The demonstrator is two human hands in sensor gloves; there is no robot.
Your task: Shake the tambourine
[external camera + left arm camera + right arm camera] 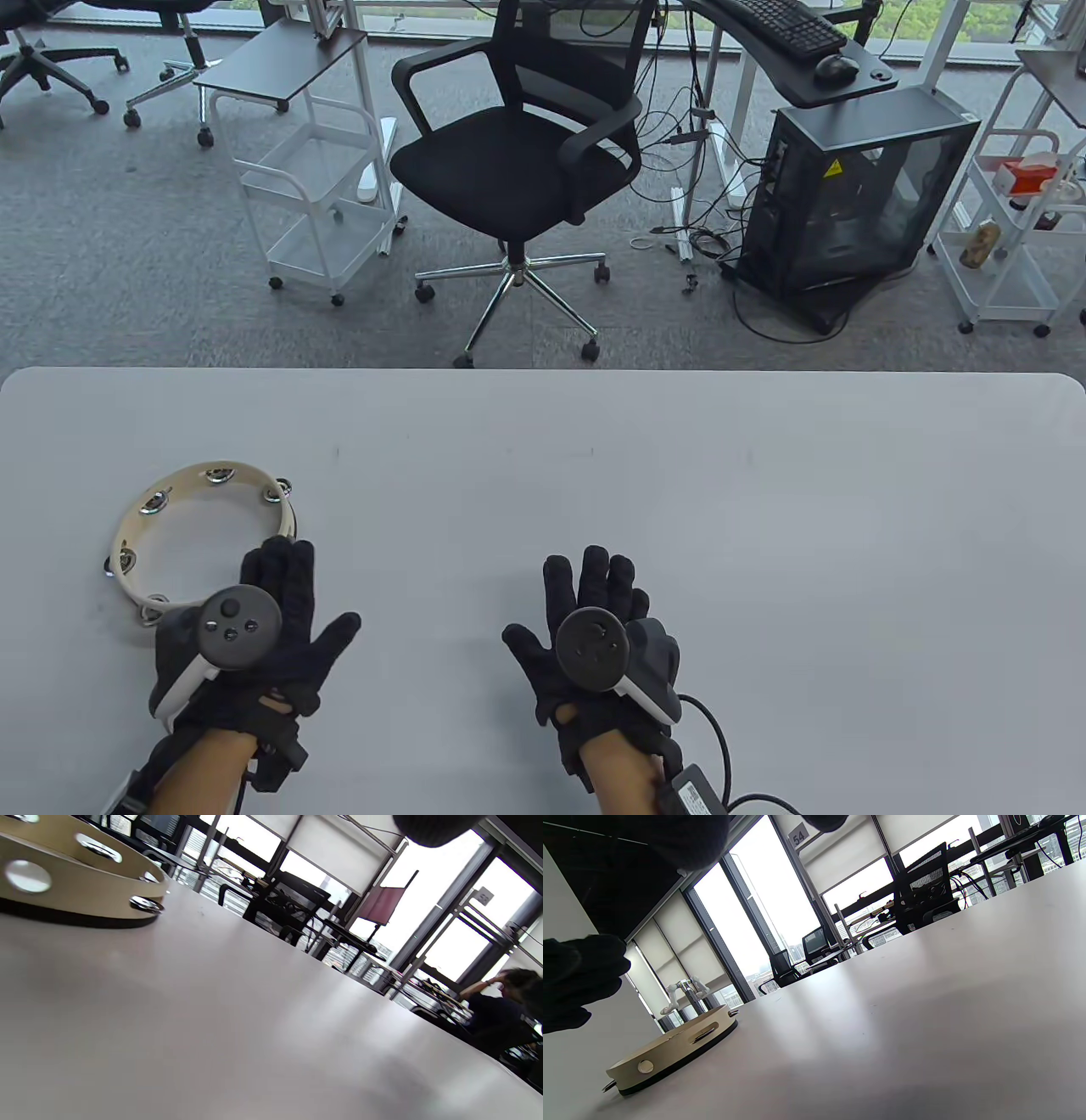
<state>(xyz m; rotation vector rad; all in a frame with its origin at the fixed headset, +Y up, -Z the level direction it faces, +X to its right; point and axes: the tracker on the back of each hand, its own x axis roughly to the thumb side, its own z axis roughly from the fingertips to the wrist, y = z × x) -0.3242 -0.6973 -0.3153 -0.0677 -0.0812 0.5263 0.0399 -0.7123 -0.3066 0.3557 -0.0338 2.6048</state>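
Observation:
A cream-rimmed tambourine [136, 519] with metal jingles lies flat on the grey table at the near left. It also shows in the left wrist view [76, 887] and the right wrist view [670, 1054]. My left hand [280, 586] lies open and flat with fingers spread, its fingertips at the tambourine's near right rim. It holds nothing. My right hand [594, 586] lies open and flat near the table's middle, well to the right of the tambourine, and is empty.
The table [679, 475] stretches wide to the right and back. A cable and a small box [691, 794] trail from my right wrist at the front edge. Beyond the far edge stands a black office chair [517, 161].

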